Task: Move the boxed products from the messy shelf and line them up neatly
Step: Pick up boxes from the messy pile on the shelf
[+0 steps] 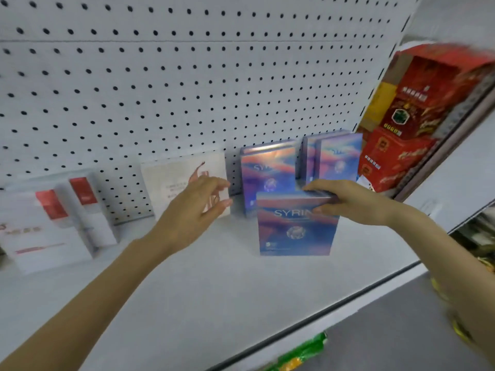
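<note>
I noted my right hand (348, 202) grasping the front box (294, 231) by its top edge, upright, just ahead of the rear boxes (267, 170); my left hand (192, 212) hung released, leftward.

Front box (297, 228): shimmering blue-purple, marked SYRIN, stood upright on the shelf (214, 277); the right hand (356, 202) gripped its top edge.
Back box (267, 170): same print, stood upright by the pegboard (160, 89), just behind.
Right pair (338, 156): same print, upright, touching.

White pegboard (187, 76) — green packets (302, 352) below
</note>
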`<state>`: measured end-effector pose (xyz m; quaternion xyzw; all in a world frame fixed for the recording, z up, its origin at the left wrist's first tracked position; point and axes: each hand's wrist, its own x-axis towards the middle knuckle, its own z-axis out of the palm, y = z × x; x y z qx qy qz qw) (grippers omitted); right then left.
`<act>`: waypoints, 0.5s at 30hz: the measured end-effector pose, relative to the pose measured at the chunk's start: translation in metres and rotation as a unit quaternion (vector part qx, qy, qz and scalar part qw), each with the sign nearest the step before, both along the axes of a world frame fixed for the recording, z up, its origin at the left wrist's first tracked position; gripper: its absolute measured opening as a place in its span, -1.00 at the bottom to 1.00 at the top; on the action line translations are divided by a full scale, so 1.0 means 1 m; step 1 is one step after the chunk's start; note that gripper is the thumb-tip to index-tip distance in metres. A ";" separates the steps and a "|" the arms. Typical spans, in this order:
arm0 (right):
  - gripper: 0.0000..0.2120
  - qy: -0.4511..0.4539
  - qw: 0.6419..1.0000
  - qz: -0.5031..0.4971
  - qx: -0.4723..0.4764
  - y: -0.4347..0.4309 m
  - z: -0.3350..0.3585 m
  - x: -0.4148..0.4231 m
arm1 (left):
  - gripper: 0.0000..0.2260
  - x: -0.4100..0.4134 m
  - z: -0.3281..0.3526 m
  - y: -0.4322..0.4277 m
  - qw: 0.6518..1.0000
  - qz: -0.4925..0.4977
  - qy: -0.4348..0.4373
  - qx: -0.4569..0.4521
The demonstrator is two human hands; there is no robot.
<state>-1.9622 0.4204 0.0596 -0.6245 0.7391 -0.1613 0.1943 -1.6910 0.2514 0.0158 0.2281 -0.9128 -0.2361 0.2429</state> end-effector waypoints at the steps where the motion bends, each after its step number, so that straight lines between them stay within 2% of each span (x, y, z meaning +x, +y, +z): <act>1: -0.63 -0.013 1.000 0.000 0.000 0.005 -0.001 -0.020 | -0.52 -0.018 0.001 0.009 1.000 -0.001 -0.003 -0.013; 6: -0.61 -0.015 1.000 0.002 0.000 0.015 0.001 -0.125 | -0.60 -0.112 0.000 0.029 0.991 0.001 -0.039 -0.126; 9: -0.61 -0.003 1.000 0.022 -0.002 0.004 -0.003 -0.178 | -0.63 -0.157 -0.004 0.029 0.974 0.043 -0.069 -0.210; 15: -0.59 -0.022 0.998 0.055 -0.003 -0.047 -0.018 -0.239 | -0.49 -0.191 -0.019 0.009 0.951 0.121 -0.176 -0.225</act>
